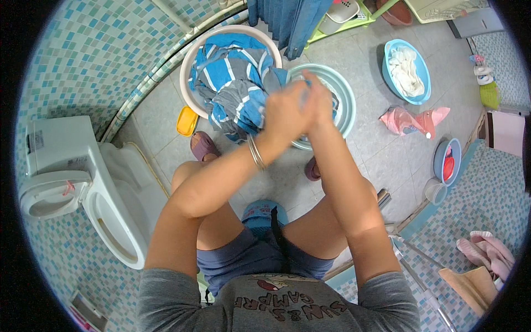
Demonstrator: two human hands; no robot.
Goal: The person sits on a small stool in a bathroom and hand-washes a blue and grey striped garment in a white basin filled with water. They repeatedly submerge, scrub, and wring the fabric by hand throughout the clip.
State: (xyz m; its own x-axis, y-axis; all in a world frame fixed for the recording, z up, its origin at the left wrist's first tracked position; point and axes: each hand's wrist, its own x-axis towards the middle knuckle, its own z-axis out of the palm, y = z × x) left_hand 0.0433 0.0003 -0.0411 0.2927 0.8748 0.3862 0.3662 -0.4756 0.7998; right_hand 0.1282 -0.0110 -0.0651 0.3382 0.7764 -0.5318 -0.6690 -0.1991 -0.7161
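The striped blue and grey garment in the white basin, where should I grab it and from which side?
Probably the bunched fold of the striped garment spilling over the white basin's near rim, taken from above on the person's side, beside the left hand.

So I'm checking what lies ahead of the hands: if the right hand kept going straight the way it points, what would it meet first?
The right hand, pressed against the left hand, points forward and down into the light blue basin. It would likely meet the wet cloth in that basin first, though depth is hard to judge here.
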